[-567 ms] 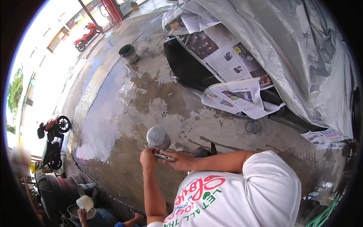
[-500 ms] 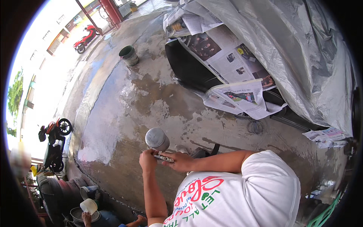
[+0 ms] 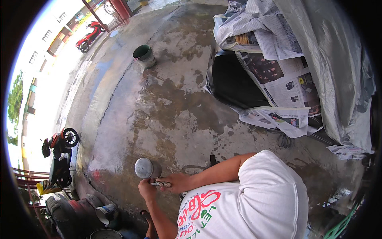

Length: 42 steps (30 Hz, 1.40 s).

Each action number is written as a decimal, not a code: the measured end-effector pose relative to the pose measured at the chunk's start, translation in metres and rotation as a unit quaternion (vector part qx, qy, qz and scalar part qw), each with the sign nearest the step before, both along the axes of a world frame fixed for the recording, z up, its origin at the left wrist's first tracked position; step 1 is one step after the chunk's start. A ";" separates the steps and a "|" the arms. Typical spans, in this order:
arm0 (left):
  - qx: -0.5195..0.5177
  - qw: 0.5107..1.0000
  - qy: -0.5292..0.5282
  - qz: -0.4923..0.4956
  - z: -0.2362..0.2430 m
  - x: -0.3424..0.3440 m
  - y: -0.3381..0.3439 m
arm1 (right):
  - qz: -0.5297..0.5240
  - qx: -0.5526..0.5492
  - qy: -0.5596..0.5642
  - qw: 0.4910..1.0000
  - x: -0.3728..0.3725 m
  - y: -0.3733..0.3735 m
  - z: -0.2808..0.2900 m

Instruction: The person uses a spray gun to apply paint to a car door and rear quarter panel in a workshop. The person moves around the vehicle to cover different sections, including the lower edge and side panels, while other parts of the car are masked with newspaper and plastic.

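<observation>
Two hands on a spray gun above a stained concrete floor

A person in a white printed shirt (image 3: 254,195) holds a spray gun (image 3: 163,184) above the near part of the floor (image 3: 119,131), just in front of the body. The right hand (image 3: 178,182) is curled around the gun's body. The left hand (image 3: 147,189) touches its other end with bent fingers; whether they pinch it or only rest there is too small to tell. The gun's round grey cup (image 3: 145,168) is just beyond the left hand.

Toward the floor's far end stands a bucket (image 3: 144,57), green inside. Along the right side, a black panel (image 3: 235,81) sticks out from under newspaper (image 3: 280,71) and a silvery sheet (image 3: 338,75), with a wire coil (image 3: 285,140) on the floor nearby. By the left edge is a black and red motorbike (image 3: 61,157); a red scooter (image 3: 90,36) stands near the far left corner. At the near left corner, a white pail (image 3: 105,214) lies tilted beside dark rounded objects (image 3: 71,213).
</observation>
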State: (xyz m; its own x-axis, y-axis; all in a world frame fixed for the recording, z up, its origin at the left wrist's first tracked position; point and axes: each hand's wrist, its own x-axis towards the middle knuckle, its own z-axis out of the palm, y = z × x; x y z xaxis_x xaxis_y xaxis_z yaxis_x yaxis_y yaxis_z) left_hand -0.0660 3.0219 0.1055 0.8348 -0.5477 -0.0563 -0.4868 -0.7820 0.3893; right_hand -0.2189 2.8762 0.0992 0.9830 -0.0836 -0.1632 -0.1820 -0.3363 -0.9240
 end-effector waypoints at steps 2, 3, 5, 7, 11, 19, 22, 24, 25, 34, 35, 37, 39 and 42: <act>-0.013 1.000 0.010 -0.003 -0.016 0.036 -0.004 | 0.001 -0.011 0.034 0.999 0.036 -0.010 -0.004; -0.024 0.999 0.019 -0.012 -0.021 0.057 -0.016 | -0.005 -0.022 0.050 0.999 0.055 -0.019 -0.005; -0.039 0.998 0.033 -0.033 -0.031 0.100 -0.038 | -0.022 -0.059 0.045 0.997 0.097 -0.029 -0.027; -0.045 0.996 0.041 -0.059 -0.035 0.148 -0.063 | -0.052 -0.062 0.041 0.996 0.141 -0.043 -0.033; -0.047 0.984 0.036 -0.169 -0.041 0.253 -0.121 | -0.140 -0.049 0.045 0.988 0.224 -0.077 -0.020; 0.019 0.929 0.031 -0.368 -0.022 0.401 -0.282 | -0.325 -0.021 0.083 0.942 0.344 -0.152 0.004; 0.030 0.903 0.026 -0.427 -0.020 0.418 -0.351 | -0.409 -0.057 0.054 0.909 0.374 -0.186 -0.009; 0.031 0.895 0.031 -0.443 -0.023 0.446 -0.400 | -0.441 -0.063 0.028 0.895 0.399 -0.223 -0.011; 0.030 0.892 0.031 -0.450 -0.023 0.459 -0.426 | -0.448 -0.060 0.025 0.892 0.412 -0.244 -0.009; 0.023 0.900 -0.026 -0.434 0.015 0.627 -0.602 | -0.425 -0.008 0.025 0.905 0.571 -0.429 0.028; 0.033 0.903 -0.023 -0.428 0.013 0.644 -0.616 | -0.427 -0.002 0.022 0.904 0.586 -0.445 0.029; 0.034 0.903 -0.013 -0.428 0.002 0.680 -0.643 | -0.429 0.003 0.016 0.903 0.621 -0.473 0.025; 0.033 0.908 0.015 -0.417 -0.016 0.707 -0.673 | -0.432 0.004 0.017 0.902 0.654 -0.504 0.003; -0.040 0.900 0.072 -0.429 -0.044 0.755 -0.734 | -0.453 -0.021 0.037 0.890 0.711 -0.567 -0.018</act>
State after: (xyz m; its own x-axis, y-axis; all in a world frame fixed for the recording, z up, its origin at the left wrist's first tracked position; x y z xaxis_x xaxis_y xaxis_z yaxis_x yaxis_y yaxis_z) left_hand 0.6894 2.2874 0.0619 0.0906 -0.9940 -0.0618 -0.8380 -0.1096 0.5346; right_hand 0.4923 2.3091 0.0811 0.4955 -0.8448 -0.2018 -0.4556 -0.0550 -0.8885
